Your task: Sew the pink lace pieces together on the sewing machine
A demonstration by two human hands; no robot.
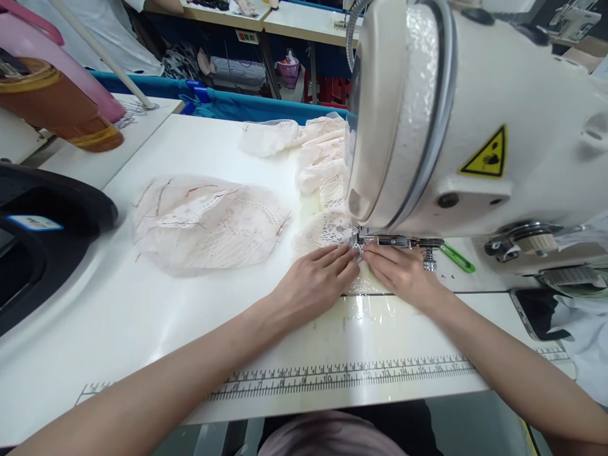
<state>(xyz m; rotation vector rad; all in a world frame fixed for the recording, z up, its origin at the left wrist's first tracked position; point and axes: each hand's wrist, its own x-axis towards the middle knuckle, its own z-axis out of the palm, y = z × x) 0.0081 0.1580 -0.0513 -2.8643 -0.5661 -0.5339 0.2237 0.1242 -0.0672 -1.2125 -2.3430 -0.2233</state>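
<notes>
Pale pink lace fabric [336, 229] runs under the presser foot [360, 237] of a white sewing machine [403, 126]. My left hand [320, 275] lies flat on the lace just left of the foot, its fingers stretched out. Close on the right, my right hand [401, 271] has its fingertips pressed together at the lace edge, partly below the metal attachment. More of the gathered fabric trails back behind the needle area. A separate sheer piece with reddish threads [213, 225] lies spread on the table to the left.
A green-handled thread snipper [458, 257] lies right of my right hand, with a phone [534, 310] farther right. A black curved object [52, 221] stands at the left, near an amber bottle [57, 104]. A printed ruler [342, 377] runs along the front edge.
</notes>
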